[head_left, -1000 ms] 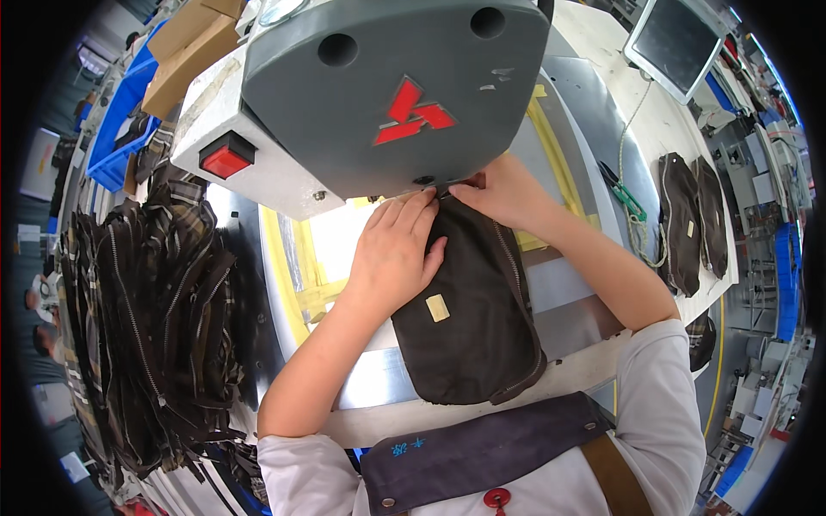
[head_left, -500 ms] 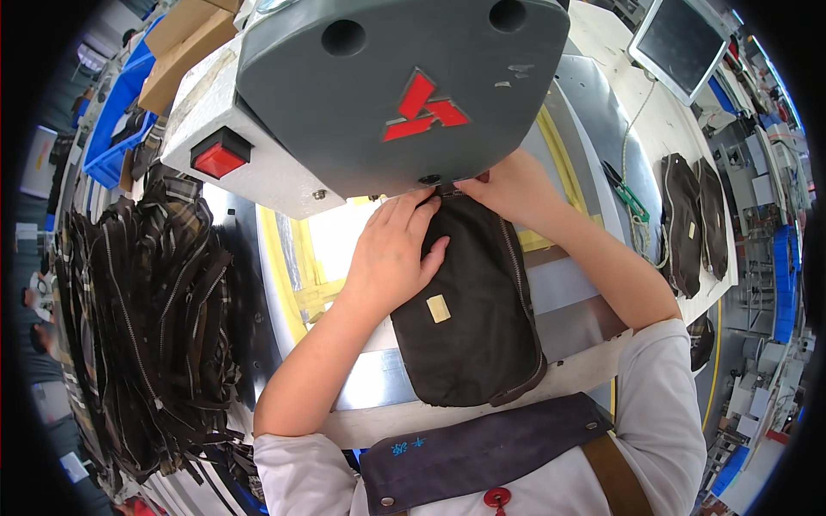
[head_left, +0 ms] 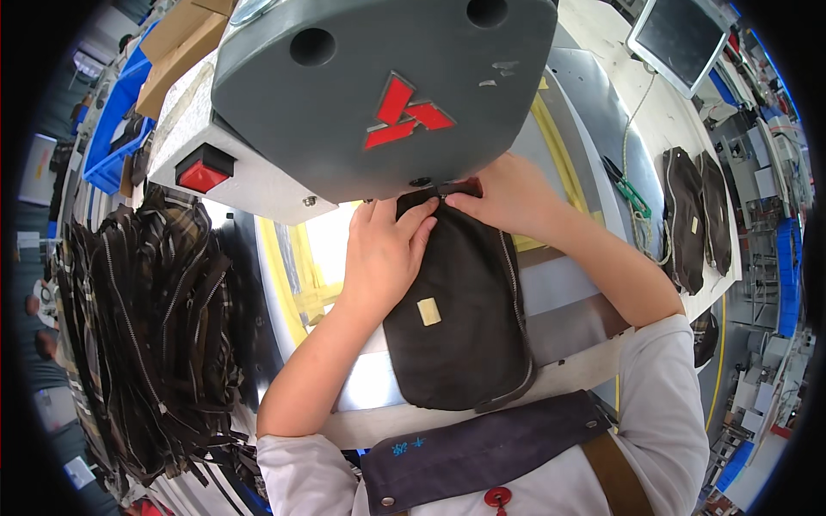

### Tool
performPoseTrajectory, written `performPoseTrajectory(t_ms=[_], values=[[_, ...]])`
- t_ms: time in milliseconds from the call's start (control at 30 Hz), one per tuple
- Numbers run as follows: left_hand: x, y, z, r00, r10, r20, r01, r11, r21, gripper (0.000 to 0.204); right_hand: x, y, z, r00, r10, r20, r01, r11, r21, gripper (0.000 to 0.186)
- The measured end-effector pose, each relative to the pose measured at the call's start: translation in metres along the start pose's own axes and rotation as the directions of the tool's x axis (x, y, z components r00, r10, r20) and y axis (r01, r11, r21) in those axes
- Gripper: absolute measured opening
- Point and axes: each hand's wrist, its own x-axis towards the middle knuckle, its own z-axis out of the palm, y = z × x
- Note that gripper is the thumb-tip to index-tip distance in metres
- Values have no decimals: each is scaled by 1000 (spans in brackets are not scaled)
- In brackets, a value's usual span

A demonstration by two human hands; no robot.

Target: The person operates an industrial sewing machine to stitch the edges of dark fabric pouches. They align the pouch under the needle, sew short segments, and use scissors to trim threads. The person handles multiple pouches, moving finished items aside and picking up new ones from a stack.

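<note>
Pouch (head_left: 460, 344): dark brown, and I've got it lying under the machine head, top end right at the head's lower edge, bottom end toward the apron (head_left: 486, 447).
Tag (head_left: 428, 311): small, pale yellow, sitting left of the pouch's middle.
Zip (head_left: 518, 301): running down the pouch's right side, curving in at the bottom.
Left grip (head_left: 381, 254): laid across the pouch's upper left, index finger and thumb reaching in near the top end; whether they pinch cloth, I can't tell.
Right grip (head_left: 509, 202): clamped on the pouch's top end, thumb over it, other fingers partly out of my sight.
Machine head (head_left: 344, 95): grey, looming just beyond both grips, red switch (head_left: 205, 172) on the housing at its left.
Worktop (head_left: 572, 370): pale front edge, just beneath the pouch's lower end.
Heap (head_left: 146, 344): dark, zipped pieces piled at far left.
Far right: two more pouches (head_left: 686, 225) side by side, green snips (head_left: 635, 199) near them.
</note>
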Motion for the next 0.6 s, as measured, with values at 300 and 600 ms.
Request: performPoseTrajectory(t_ms=[300,600], values=[[5,-3,0,987,-161,0,155,949,-275,20,-9,-2,-3,996,9,83,-19,993,119,28],[-6,2,-5,980,-194,34,190,880,-436,25,-23,-5,6,993,-98,64,64,909,411,13]])
